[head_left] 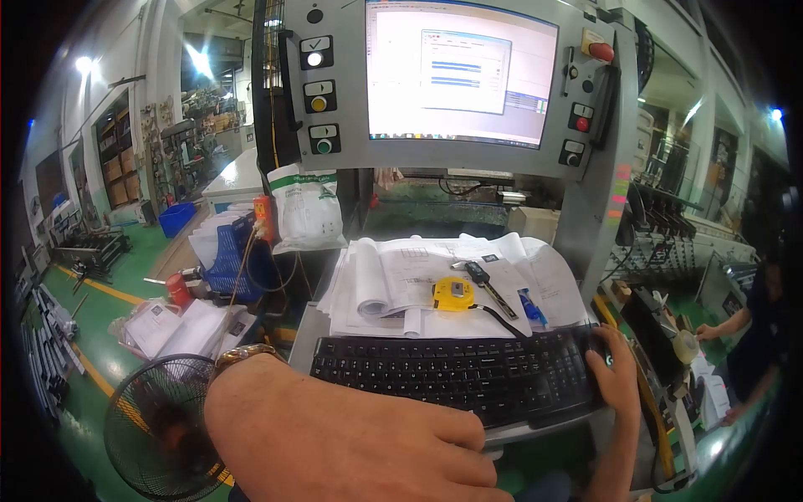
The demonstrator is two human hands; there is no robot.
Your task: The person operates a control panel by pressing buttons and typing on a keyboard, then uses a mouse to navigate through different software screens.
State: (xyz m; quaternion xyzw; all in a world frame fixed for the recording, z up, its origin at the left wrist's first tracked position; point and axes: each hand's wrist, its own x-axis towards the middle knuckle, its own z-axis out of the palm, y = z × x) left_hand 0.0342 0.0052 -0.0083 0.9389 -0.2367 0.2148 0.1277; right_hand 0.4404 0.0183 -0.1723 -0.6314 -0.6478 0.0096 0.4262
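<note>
My left hand (pixel 360 427) is large in the foreground below the black keyboard (pixel 443 372), a watch (pixel 247 356) at its wrist. Its fingers are curled down, their tips hidden, and anything inside them is out of sight. At the keyboard's right end, my right hand (pixel 617 372) is wrapped round a small dark mouse (pixel 609 361), mostly covered. Behind the keyboard, a yellow tape measure (pixel 453 294), a dark slim tool (pixel 493 291) and a blue item (pixel 532 308) lie on papers (pixel 401 272). Above, a lit screen (pixel 393 75) shows a dialog window.
Buttons flank the screen on the grey panel (pixel 343 155). A white bag (pixel 307 209) hangs left. Further left are a blue basket (pixel 230 263), papers (pixel 192 328) and a round fan (pixel 159 427). At the right edge, another person's hand (pixel 708 332) is near a tape roll (pixel 685 347).
</note>
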